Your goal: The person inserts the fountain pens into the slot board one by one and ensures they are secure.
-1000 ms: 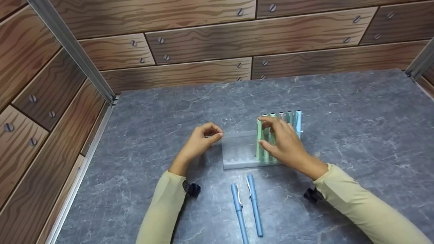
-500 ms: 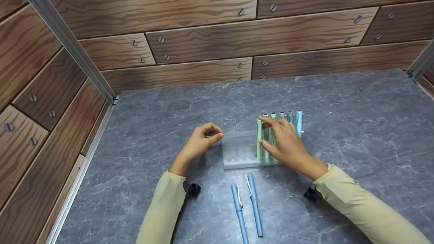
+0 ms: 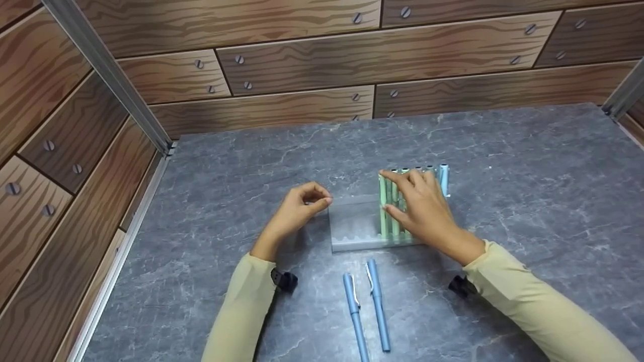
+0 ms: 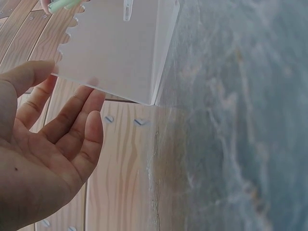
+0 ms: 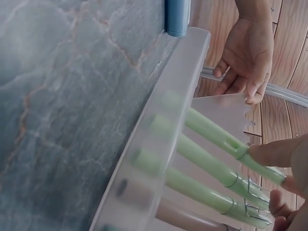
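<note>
A clear plastic pen stand (image 3: 354,217) with a notched edge sits on the table. My left hand (image 3: 294,208) pinches its upper left corner between thumb and fingers, as the left wrist view shows at the panel (image 4: 113,48). With thumb and index finger, my right hand (image 3: 427,213) holds the leftmost green pen (image 5: 214,131) near its cap. That pen stands in the stand, its top leaning slightly left. Beside it are two more green pens, a brownish one (image 5: 180,215) and others partly hidden by the hand. A light blue pen (image 3: 444,179) stands at the right end.
Two blue pens with silver clips lie in front of the stand, a left one (image 3: 354,311) and a right one (image 3: 378,307). The grey marbled table (image 3: 241,166) is bordered by wood-patterned walls (image 3: 302,65) and a metal rail (image 3: 121,90) at left.
The right hand has shifted slightly left, and the top of the leftmost green pen has tilted left with it. The left hand and the blue pens have not moved.
</note>
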A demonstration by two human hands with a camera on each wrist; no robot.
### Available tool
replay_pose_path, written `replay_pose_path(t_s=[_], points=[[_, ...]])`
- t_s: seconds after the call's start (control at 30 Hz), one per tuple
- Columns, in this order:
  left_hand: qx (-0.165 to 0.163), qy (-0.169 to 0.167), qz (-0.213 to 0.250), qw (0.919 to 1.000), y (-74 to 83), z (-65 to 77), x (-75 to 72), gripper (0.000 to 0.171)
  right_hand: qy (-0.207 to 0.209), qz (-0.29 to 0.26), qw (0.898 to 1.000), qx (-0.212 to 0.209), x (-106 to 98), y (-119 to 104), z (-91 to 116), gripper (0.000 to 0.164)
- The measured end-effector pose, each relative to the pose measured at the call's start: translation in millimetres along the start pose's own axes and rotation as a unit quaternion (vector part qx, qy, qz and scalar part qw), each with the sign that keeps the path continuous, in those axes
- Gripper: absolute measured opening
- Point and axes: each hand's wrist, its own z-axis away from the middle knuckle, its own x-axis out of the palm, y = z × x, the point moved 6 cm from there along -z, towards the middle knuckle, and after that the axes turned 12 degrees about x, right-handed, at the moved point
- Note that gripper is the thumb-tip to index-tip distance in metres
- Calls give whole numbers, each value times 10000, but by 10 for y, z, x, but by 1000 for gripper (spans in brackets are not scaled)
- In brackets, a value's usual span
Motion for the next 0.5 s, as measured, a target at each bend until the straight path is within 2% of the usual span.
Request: replay_pose_path(t_s=[0.2,0.5], points=[[46,25,-29,10000,-17,2,1,15,-130,154,9995,246,14,9,-21,66],[126,7,-45,9999,2,1,-5,11,51,478,9988,103,12,-1,-31,65]])
